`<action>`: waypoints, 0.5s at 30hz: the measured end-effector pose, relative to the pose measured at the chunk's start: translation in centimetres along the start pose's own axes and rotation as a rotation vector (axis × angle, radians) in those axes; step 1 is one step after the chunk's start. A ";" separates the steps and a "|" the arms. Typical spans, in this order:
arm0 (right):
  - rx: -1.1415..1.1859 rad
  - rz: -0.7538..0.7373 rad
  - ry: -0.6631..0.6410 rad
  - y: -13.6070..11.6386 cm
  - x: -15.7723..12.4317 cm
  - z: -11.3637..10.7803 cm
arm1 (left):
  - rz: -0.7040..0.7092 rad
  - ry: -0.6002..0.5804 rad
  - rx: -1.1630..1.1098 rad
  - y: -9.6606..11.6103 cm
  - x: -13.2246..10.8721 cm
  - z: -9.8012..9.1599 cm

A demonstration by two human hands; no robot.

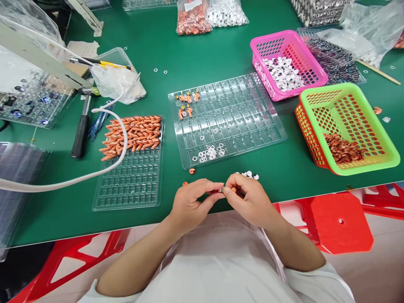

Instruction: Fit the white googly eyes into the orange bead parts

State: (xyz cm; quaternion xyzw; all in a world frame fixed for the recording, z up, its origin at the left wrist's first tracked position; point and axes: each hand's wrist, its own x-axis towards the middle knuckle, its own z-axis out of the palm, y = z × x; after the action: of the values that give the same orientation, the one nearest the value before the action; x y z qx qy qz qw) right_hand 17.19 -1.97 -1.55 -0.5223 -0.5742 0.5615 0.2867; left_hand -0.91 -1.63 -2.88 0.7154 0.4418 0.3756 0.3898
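My left hand [191,204] and my right hand [249,200] meet at the green table's near edge, fingertips pinched together on a small orange part [221,190] with a metal bit. Loose orange pieces [192,171] and small white discs [249,174] lie just beyond my fingers. Straight ahead is a clear compartment tray [252,122], with a few orange assembled pieces [187,104] at its far left and white rings [211,152] near its front. A second clear tray [135,181] on the left carries rows of finished orange parts [134,132].
A pink basket [259,63] of white discs and a green-orange basket [372,139] of copper parts stand right. A hammer [80,130], white hose [78,179], bags of parts [193,19] and a machine are left and back. Red stools [341,221] sit below the table edge.
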 end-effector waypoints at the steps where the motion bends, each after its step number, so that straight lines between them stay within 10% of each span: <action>1: 0.010 0.015 -0.006 0.0 0.0 0.0 | 0.016 0.003 0.008 0.0 0.0 0.0; 15: 0.067 0.071 0.010 0.1 0.1 0.2 | 0.163 0.033 0.063 -0.2 0.1 0.1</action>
State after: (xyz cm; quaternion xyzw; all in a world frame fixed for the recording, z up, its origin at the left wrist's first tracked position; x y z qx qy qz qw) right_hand 17.03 -1.93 -1.66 -0.5354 -0.5348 0.5875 0.2867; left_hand -0.82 -1.54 -3.06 0.7546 0.3999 0.4037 0.3281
